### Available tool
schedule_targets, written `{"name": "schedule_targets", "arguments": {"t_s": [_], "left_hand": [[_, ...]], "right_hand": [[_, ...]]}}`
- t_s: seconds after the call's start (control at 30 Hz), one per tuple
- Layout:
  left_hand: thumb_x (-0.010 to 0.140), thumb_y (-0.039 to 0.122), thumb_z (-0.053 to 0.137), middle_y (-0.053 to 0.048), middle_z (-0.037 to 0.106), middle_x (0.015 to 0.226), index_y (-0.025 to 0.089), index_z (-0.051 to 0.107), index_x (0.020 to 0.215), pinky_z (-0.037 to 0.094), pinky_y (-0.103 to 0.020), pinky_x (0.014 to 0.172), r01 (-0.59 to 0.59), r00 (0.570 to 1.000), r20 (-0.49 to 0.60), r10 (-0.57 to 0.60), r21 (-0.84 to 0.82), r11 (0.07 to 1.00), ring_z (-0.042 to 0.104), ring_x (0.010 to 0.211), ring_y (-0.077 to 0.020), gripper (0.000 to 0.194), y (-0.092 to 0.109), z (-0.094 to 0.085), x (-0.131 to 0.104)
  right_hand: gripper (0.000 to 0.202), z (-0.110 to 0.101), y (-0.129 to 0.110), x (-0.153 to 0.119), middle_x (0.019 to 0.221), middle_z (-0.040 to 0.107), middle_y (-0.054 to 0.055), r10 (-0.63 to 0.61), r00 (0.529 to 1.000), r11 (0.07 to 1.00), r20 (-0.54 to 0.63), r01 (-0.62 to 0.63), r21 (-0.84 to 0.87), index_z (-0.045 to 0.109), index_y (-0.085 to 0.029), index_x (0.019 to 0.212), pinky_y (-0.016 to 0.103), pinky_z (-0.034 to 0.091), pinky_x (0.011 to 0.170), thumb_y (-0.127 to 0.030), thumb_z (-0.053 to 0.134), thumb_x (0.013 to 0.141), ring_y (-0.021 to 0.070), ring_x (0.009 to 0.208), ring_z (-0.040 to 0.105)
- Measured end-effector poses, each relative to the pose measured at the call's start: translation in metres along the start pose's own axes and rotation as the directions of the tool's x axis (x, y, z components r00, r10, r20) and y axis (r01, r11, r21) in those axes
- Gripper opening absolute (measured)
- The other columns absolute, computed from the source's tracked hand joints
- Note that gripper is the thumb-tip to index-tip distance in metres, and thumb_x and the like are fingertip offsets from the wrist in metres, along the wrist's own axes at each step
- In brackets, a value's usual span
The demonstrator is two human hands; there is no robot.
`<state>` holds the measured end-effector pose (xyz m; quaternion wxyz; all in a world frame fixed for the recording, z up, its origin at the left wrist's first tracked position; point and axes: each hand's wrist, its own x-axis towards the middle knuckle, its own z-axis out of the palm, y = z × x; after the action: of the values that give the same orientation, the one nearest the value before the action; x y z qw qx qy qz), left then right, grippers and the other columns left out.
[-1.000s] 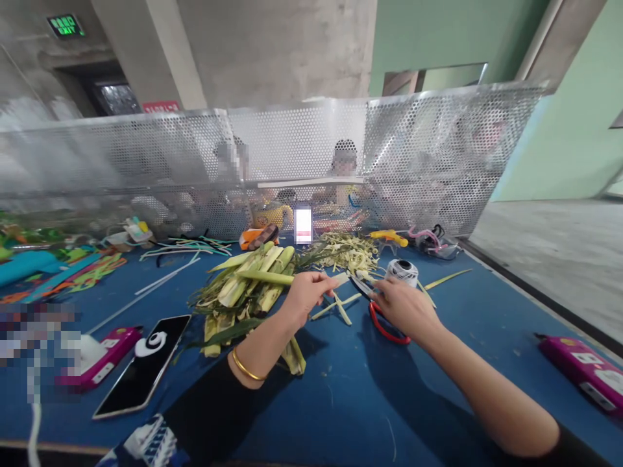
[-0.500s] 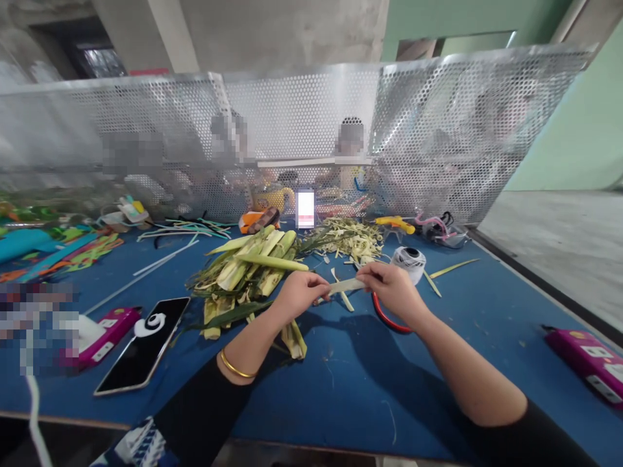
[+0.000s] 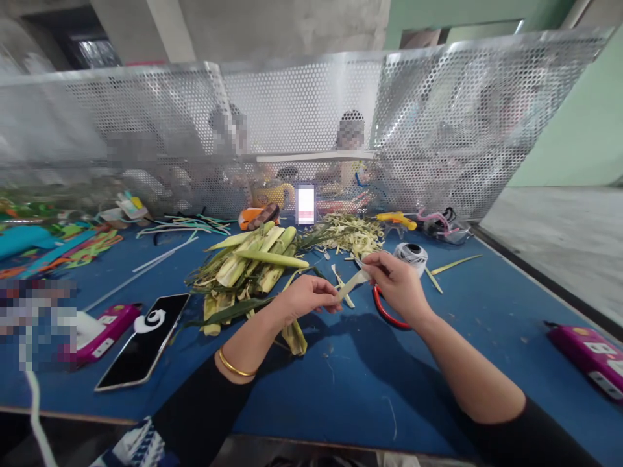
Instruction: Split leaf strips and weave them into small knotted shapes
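A pale strip of husk [image 3: 352, 284] is stretched between my two hands above the blue table. My left hand [image 3: 310, 297] pinches its lower left end with fingertips pressed together. At the upper right end, my right hand [image 3: 393, 280] grips the strip between thumb and fingers. Under and beside my right hand lies a red-handled tool [image 3: 388, 312], its far part hidden by the hand. Just behind that hand sits a spool of white thread [image 3: 411, 255]. Left of my left hand is a heap of green corn husks [image 3: 253, 259].
Shredded husk [image 3: 353, 232] lies in a pile at the back. A phone [image 3: 146, 340] and a magenta box [image 3: 104, 331] are at the left, another magenta box [image 3: 586, 357] at the right. A perforated metal screen [image 3: 302, 110] runs along the back, with people behind it.
My left hand has dropped slightly and moved right, while my right hand has risen a little. The strip between them now slants up to the right.
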<state>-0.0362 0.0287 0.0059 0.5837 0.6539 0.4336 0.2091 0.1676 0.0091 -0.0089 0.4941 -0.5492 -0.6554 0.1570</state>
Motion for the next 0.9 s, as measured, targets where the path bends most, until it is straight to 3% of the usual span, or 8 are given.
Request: {"name": "schedule_targets", "arguments": {"t_s": [0.13,0.2,0.3,0.37,0.47,0.53,0.7,0.9], "left_hand": [[0.072,0.014,0.061,0.000,0.067,0.061,0.016,0.066,0.070,0.041,-0.020,0.053,-0.037,0.982,-0.186,0.043,0.035,0.999,0.058,0.054,-0.0096,0.005,-0.001,-0.001,0.004],[0.071,0.012,0.060,0.001,0.065,0.061,0.016,0.065,0.071,0.042,-0.020,0.052,-0.085,0.942,-0.322,0.092,0.035,0.996,0.056,0.052,-0.0089,0.006,-0.001,-0.004,0.006],[0.070,0.015,0.063,0.001,0.065,0.064,0.016,0.065,0.079,0.042,-0.020,0.052,-0.177,0.865,-0.482,0.136,-0.040,0.983,0.056,0.053,-0.0092,0.009,-0.002,-0.008,0.008],[0.070,0.021,0.066,0.001,0.065,0.066,0.016,0.064,0.087,0.042,-0.020,0.051,-0.217,0.836,-0.538,0.105,-0.148,0.965,0.056,0.053,-0.0096,0.018,-0.003,-0.009,0.009],[0.074,0.038,0.067,-0.002,0.066,0.073,0.015,0.062,0.086,0.043,-0.022,0.052,-0.219,0.840,-0.543,0.023,-0.300,0.928,0.057,0.056,-0.0097,0.026,-0.004,-0.004,0.010],[0.074,0.048,0.065,-0.005,0.067,0.077,0.014,0.063,0.082,0.042,-0.022,0.052,-0.192,0.876,-0.481,0.010,-0.330,0.924,0.058,0.059,-0.0104,0.035,-0.005,0.004,0.009],[0.065,0.044,0.073,-0.001,0.064,0.069,0.015,0.064,0.075,0.037,-0.021,0.049,-0.148,0.950,-0.305,0.066,-0.256,0.955,0.057,0.061,-0.0120,0.032,-0.009,0.027,0.006],[0.066,0.040,0.070,0.001,0.060,0.059,0.015,0.061,0.063,0.036,-0.021,0.050,-0.188,0.897,-0.441,0.025,-0.331,0.925,0.052,0.057,-0.0110,0.027,-0.017,0.035,0.007]], "right_hand": [[0.023,-0.001,0.001,0.000,0.065,0.064,0.000,-0.011,1.000,0.999,0.012,0.011,-0.033,0.065,-0.019,0.094,0.028,0.043,0.058,-0.033,0.052,0.081,0.0148,0.053,0.057],[0.025,-0.002,0.001,0.000,0.060,0.063,-0.001,0.019,0.993,1.000,0.113,-0.017,-0.022,0.067,-0.020,0.096,0.028,0.043,0.058,-0.033,0.053,0.080,0.0149,0.052,0.056],[0.020,-0.003,-0.002,-0.001,0.056,0.060,-0.003,0.103,0.909,0.988,0.403,-0.140,0.065,0.068,-0.020,0.085,0.027,0.042,0.054,-0.035,0.058,0.076,0.0135,0.050,0.055],[0.018,-0.002,-0.006,-0.003,0.055,0.057,-0.004,0.140,0.851,0.959,0.506,-0.243,0.143,0.065,-0.019,0.075,0.025,0.041,0.052,-0.036,0.060,0.075,0.0117,0.048,0.053],[0.022,0.004,-0.011,-0.006,0.052,0.053,-0.005,0.199,0.883,0.891,0.425,-0.344,0.297,0.057,-0.019,0.067,0.024,0.041,0.051,-0.040,0.063,0.072,0.0100,0.046,0.050],[0.025,0.011,-0.013,-0.008,0.051,0.054,-0.005,0.248,0.909,0.848,0.335,-0.371,0.378,0.055,-0.019,0.066,0.024,0.041,0.050,-0.042,0.064,0.071,0.0095,0.044,0.050],[0.025,0.030,-0.015,-0.019,0.052,0.058,-0.003,0.280,0.921,0.863,0.269,-0.364,0.350,0.055,-0.019,0.066,0.024,0.042,0.047,-0.042,0.063,0.073,0.0112,0.044,0.054],[0.028,0.044,-0.016,-0.031,0.059,0.063,0.000,0.267,0.937,0.904,0.226,-0.325,0.279,0.056,-0.020,0.069,0.026,0.047,0.051,-0.046,0.058,0.079,0.0148,0.052,0.062]]}}
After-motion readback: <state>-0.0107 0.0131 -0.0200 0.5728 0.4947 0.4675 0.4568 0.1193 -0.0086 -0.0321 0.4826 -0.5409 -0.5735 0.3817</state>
